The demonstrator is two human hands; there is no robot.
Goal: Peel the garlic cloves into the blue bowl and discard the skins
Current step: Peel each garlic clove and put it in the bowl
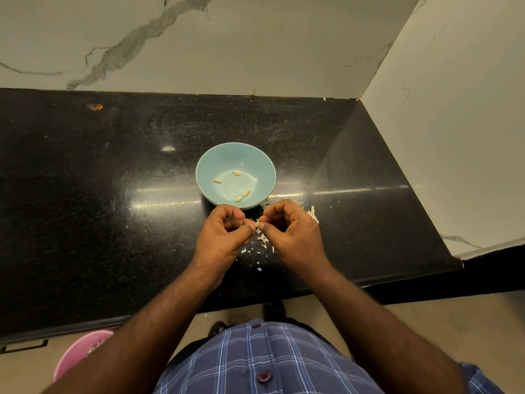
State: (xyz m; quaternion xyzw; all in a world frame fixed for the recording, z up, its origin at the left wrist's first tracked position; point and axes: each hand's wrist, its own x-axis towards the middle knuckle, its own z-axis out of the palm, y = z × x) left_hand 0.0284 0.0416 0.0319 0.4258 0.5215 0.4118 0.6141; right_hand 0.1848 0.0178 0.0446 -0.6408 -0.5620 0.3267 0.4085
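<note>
Both hands meet at six o'clock of the blue bowl [257, 162]: left hand [224, 234] and right hand [289, 228] pinch one garlic clove [256, 224], so skins [262, 238] drop onto the counter [99, 194], not among peeled cloves [236, 173].

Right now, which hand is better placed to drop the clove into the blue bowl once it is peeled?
Probably the left hand: it lies directly below the blue bowl. The right hand sits off the bowl's right edge, over the skins. Both pinch the clove.
</note>
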